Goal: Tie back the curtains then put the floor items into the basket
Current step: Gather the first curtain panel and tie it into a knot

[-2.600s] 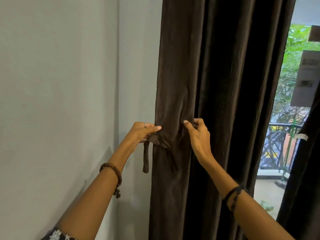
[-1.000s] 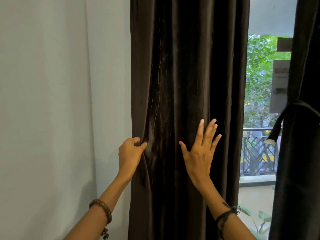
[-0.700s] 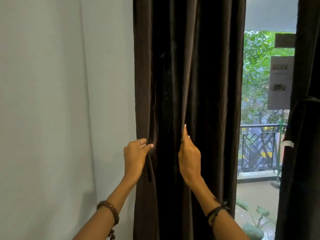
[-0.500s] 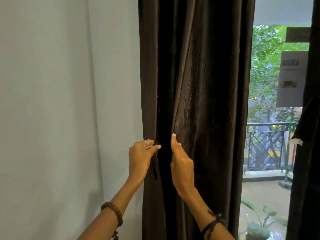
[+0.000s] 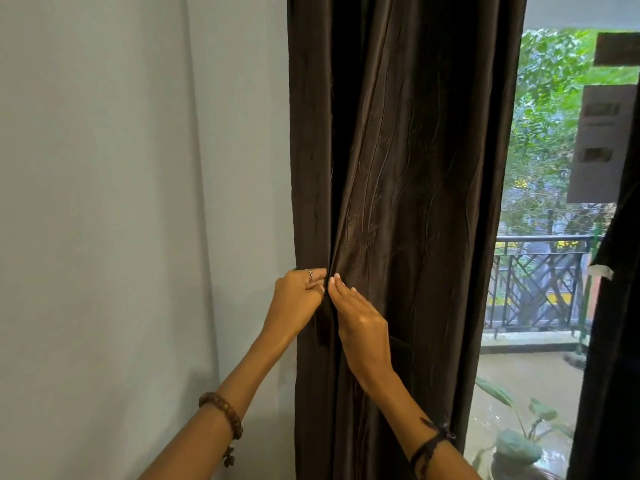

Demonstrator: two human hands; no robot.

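Observation:
A dark brown embossed curtain (image 5: 408,188) hangs in folds beside the grey wall. My left hand (image 5: 298,303) grips the curtain's left edge at about waist height, fingers curled round the cloth. Right beside it, my right hand (image 5: 360,317) lies against the curtain with its fingers straight, their tips pushed into a fold next to my left thumb. A second dark curtain (image 5: 613,341) hangs at the far right edge. No tie-back strap, basket or floor items are in view.
The grey wall (image 5: 138,202) fills the left half. Between the two curtains an open doorway shows a balcony with a black metal railing (image 5: 533,282), trees beyond, and a potted plant (image 5: 519,441) on the wet floor.
My right hand slid left across the curtain, from spread flat in the middle to fingertips meeting my left hand. The left hand kept its grip on the curtain edge. The view shifted slightly.

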